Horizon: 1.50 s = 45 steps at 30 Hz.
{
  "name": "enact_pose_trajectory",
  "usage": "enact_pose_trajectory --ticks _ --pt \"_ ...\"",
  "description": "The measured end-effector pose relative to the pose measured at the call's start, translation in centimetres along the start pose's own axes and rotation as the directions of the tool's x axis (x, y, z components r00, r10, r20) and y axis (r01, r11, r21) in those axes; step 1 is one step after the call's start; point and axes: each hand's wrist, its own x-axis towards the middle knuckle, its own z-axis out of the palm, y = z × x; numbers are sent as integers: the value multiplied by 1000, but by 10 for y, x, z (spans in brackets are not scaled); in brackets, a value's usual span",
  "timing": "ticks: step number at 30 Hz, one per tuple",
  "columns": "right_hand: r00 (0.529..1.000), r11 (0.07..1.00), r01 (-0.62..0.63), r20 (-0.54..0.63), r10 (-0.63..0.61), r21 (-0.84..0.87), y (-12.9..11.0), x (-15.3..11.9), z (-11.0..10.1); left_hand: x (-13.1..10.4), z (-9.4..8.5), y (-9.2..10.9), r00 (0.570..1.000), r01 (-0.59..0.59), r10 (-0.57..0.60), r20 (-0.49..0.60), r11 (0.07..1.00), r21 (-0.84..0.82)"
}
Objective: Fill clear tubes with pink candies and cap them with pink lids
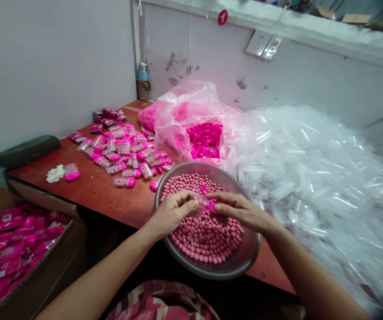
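Over a metal bowl [208, 276] of small pink balls [208, 242], both hands are close together. My left hand [174, 211] pinches a small clear plastic container [199, 208] between thumb and fingers; how full it is I cannot tell. Closed on a bright pink cap [212, 206], my right hand [236, 208] holds it right beside the container's end. Whether cap and container touch is unclear. Another pink cap [204, 189] shows just above the right fingertips, over the balls.
Filled, pink-capped containers [123, 146] lie heaped on the red table [88, 195]. Behind the bowl stands a plastic bag [194, 95] of pink caps. Clear empty containers [311, 178] pile up at right. A cardboard box [54, 262] of pink packets is at lower left.
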Motion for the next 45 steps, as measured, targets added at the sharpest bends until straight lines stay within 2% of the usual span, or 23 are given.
enact_pose_trajectory --ticks 3,5,8,10,11,13,15,16,19,22,27,30,31,33,34,35,36,38,39,41,45 --pt "971 980 123 -224 -85 158 7 6 8 0 2 1 998 13 -21 -63 993 -114" --pt "930 974 196 -337 -147 114 10 7 12 1 2 0 994 22 -40 -99 983 -180" --pt "812 940 281 -474 -339 -191 12 1 13 3 1 -3 989 38 -71 -126 968 -248" --pt "730 882 258 -518 -446 -395 12 -4 13 4 1 -4 987 40 -78 -141 965 -260" --pt "709 872 227 -540 -453 -434 12 -6 13 4 1 -4 986 34 -75 -151 966 -256" --pt "713 928 171 -609 -349 -332 10 -7 17 4 2 -5 982 4 -46 -184 975 -223" --pt "751 986 157 -641 -157 -57 9 -4 25 2 2 -6 977 -61 31 -212 989 -136" --pt "773 981 169 -630 -72 95 7 -1 29 1 2 -6 973 -101 84 -215 993 -65" --pt "796 878 256 -604 45 404 4 9 42 -4 2 -6 961 -193 220 -166 967 169" --pt "780 817 304 -620 81 489 -1 16 47 -8 2 -3 958 -226 269 -97 921 316" --pt "815 826 253 -572 98 503 -6 19 44 -11 5 0 952 -252 301 -55 874 415" --pt "801 901 229 -597 40 368 -7 17 40 -12 6 0 949 -270 315 -34 861 431" --pt "782 931 233 -623 -9 279 -8 15 37 -12 6 0 947 -274 319 -36 861 428" --pt "702 967 254 -691 -173 17 -10 10 30 -11 6 -1 945 -272 321 -54 869 414" --pt "661 956 256 -696 -280 -141 -11 7 27 -11 6 -1 946 -267 318 -63 873 408" --pt "639 921 256 -664 -389 -293 -13 4 24 -10 5 -1 948 -259 312 -66 875 408" --pt "643 867 264 -593 -486 -423 -15 2 21 -10 5 -1 950 -253 304 -63 875 413" --pt "693 735 330 -377 -615 -592 -20 -2 19 -9 5 -1 953 -248 298 -48 863 440" --pt "709 675 375 -273 -651 -636 -22 -2 20 -9 5 -2 953 -250 302 -41 853 459" --pt "711 580 434 -134 -691 -690 -23 -2 22 -10 6 -2 950 -259 312 -29 834 486" --pt "698 505 452 -62 -714 -735 -17 1 28 -14 7 -2 950 -254 311 -21 812 526"
